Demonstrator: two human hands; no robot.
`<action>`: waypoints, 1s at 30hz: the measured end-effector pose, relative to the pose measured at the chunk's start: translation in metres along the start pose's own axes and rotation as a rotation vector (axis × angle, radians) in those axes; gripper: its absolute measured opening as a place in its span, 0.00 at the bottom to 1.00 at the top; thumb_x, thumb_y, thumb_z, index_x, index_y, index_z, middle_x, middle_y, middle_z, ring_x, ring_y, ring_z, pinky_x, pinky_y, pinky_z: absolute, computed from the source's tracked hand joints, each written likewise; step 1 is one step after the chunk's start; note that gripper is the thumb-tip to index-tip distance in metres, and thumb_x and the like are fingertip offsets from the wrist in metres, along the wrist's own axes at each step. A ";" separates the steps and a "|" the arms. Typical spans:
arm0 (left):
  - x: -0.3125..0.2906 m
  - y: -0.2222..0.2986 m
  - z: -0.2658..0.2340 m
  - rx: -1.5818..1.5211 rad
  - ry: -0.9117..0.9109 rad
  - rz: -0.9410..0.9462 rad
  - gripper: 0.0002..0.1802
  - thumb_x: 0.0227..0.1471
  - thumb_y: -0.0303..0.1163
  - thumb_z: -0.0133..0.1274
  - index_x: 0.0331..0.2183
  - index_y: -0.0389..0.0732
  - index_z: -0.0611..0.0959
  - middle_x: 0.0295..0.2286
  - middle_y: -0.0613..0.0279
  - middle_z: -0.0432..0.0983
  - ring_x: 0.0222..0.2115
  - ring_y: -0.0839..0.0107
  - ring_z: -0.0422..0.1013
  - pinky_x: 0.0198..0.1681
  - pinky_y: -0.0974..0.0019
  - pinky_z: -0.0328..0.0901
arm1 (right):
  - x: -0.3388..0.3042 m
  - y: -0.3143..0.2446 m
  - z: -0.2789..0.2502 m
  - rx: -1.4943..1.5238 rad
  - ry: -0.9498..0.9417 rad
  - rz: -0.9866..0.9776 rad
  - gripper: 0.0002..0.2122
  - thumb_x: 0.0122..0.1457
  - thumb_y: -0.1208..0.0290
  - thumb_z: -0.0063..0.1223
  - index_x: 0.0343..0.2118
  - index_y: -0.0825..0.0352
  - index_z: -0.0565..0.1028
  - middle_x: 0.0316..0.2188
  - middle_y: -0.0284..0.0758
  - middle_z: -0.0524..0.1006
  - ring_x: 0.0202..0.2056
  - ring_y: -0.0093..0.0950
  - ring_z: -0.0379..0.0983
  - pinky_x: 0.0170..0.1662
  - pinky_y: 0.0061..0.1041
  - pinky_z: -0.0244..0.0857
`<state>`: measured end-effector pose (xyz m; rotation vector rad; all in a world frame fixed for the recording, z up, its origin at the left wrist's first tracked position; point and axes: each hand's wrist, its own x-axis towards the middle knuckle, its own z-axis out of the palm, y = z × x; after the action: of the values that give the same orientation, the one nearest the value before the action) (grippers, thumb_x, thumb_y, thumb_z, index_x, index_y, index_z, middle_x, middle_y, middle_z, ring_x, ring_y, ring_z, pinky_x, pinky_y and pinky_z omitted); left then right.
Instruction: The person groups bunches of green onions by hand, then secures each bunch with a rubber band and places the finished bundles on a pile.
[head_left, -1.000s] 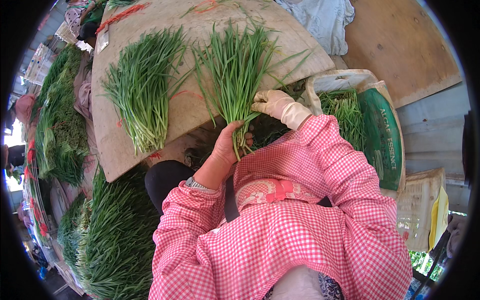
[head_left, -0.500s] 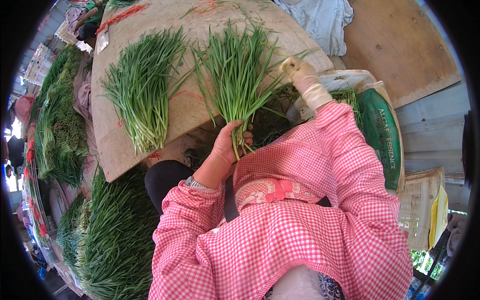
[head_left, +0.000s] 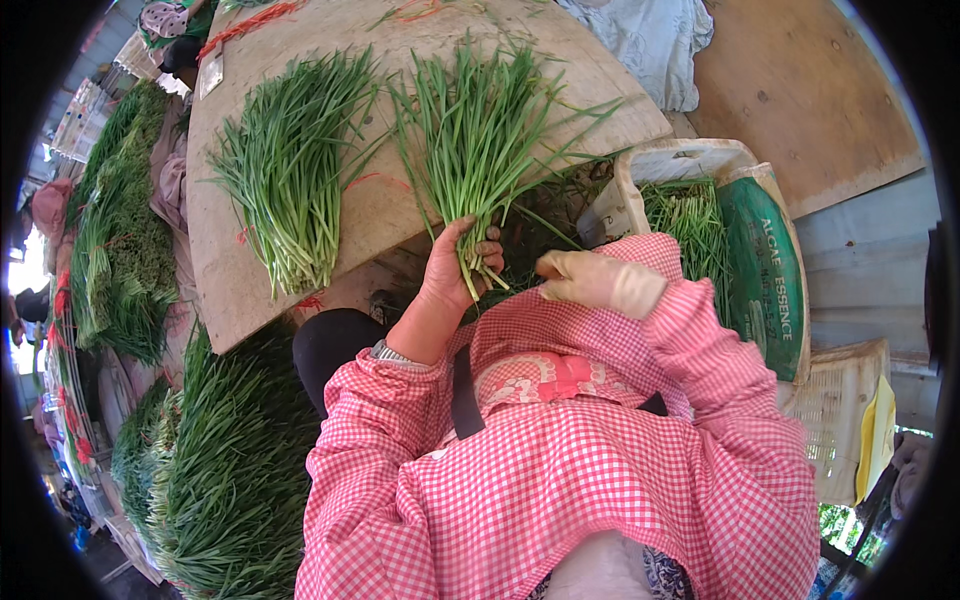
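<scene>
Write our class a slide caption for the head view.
Left hand gripping one green leafy bunch by its stems, gloved right hand nearby, a second bunch lying on the table.

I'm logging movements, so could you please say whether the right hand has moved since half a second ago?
Yes: judged against the white crate, the right hand has moved well down the picture.

Heaped greens (head_left: 240, 470) and crates (head_left: 688, 153) suggest a produce shed.
</scene>
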<state>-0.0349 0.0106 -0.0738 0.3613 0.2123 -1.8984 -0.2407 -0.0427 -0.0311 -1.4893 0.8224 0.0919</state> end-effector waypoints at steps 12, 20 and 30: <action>-0.001 -0.006 -0.007 0.196 0.097 0.091 0.12 0.47 0.35 0.53 0.33 0.40 0.72 0.23 0.62 0.70 0.19 0.74 0.65 0.21 0.71 0.62 | 0.055 -0.004 0.011 0.594 0.365 -0.147 0.09 0.55 0.61 0.46 0.26 0.60 0.71 0.20 0.21 0.67 0.18 0.14 0.56 0.23 0.12 0.52; 0.000 -0.011 -0.009 0.525 0.183 0.077 0.15 0.49 0.36 0.48 0.37 0.38 0.75 0.31 0.56 0.75 0.31 0.63 0.73 0.37 0.59 0.69 | 0.032 -0.025 0.046 -0.654 0.476 -0.245 0.15 0.53 0.58 0.41 0.26 0.67 0.72 0.27 0.46 0.73 0.33 0.44 0.70 0.34 0.39 0.63; 0.001 -0.009 0.005 0.178 0.111 0.107 0.08 0.46 0.28 0.52 0.30 0.34 0.73 0.21 0.65 0.72 0.24 0.73 0.71 0.43 0.64 0.66 | 0.012 0.014 0.041 -0.541 0.390 -0.101 0.16 0.56 0.60 0.39 0.34 0.70 0.72 0.25 0.42 0.74 0.31 0.39 0.71 0.37 0.33 0.64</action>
<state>-0.0439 0.0116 -0.0697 0.5876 0.0955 -1.7978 -0.2220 -0.0088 -0.0548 -2.0973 1.0869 -0.0606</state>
